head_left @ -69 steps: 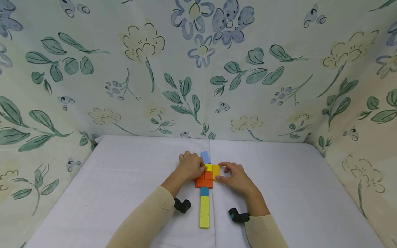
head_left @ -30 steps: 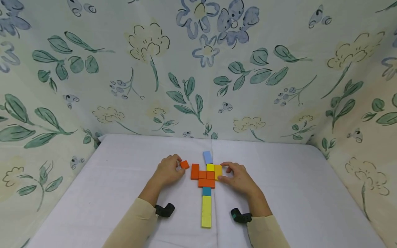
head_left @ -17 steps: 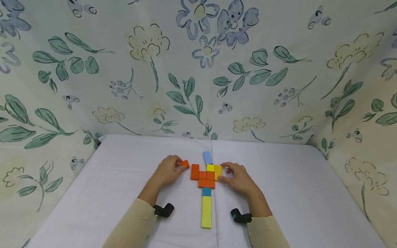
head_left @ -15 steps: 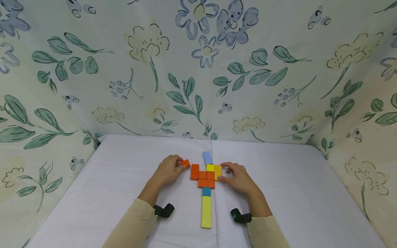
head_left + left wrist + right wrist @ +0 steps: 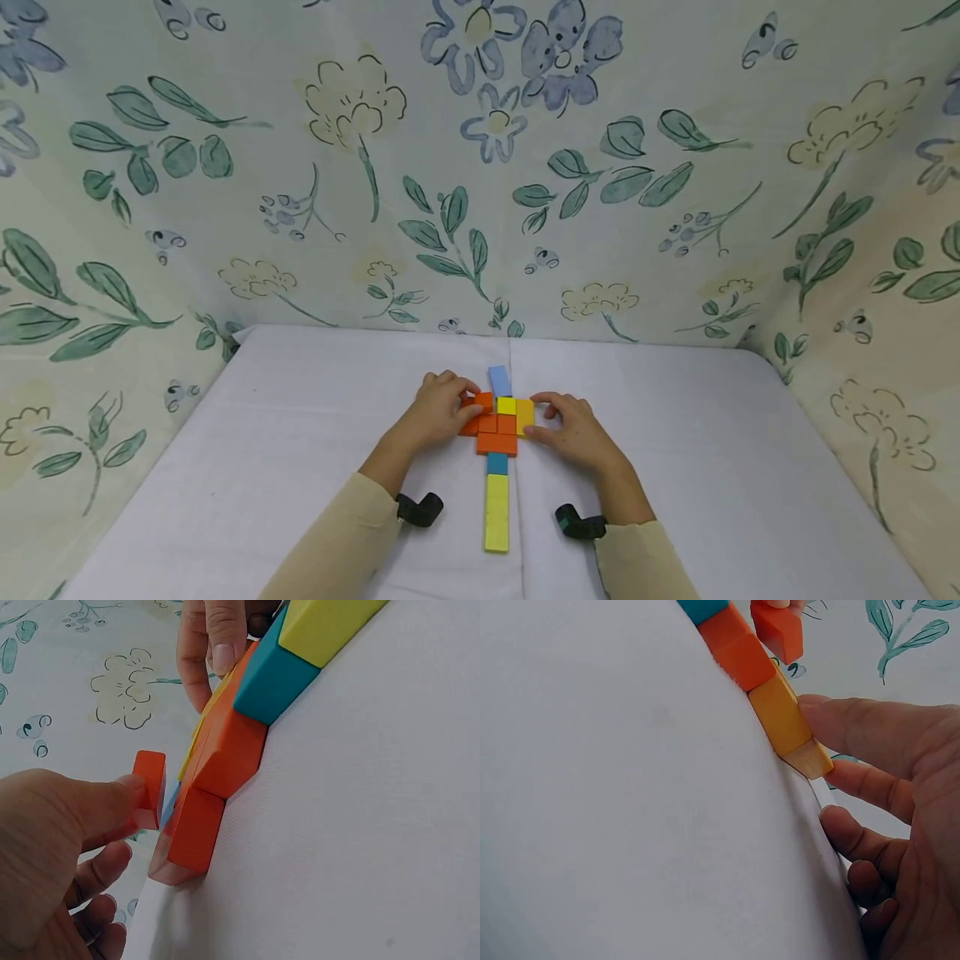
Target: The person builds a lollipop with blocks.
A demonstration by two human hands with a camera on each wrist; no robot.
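My left hand [image 5: 437, 410] pinches a small orange block [image 5: 151, 784] between thumb and forefinger. In the left wrist view this block is raised over the flat layout of blocks. Below it, partly covered by the fingers, lies an upright orange block [image 5: 468, 427]. To its right are two small orange blocks, one of them this square [image 5: 506, 424], above a wide orange block [image 5: 497, 443]. A small yellow block [image 5: 506, 405] sits at the layout's upper part. My right hand [image 5: 579, 429] holds the amber block [image 5: 786, 712] at the right side, thumb and forefinger at its ends.
A light blue block [image 5: 499, 381] lies tilted at the top of the layout. Below the orange blocks a teal block [image 5: 497, 463] and a long yellow-green block [image 5: 497, 512] run toward me. Everything rests on a white cloth-covered table [image 5: 675, 433] with a floral curtain [image 5: 480, 208] behind.
My left hand first left the layout, picked up a small orange block on the left, then carried it right, over the layout's left side. My right hand has stayed at the amber block.
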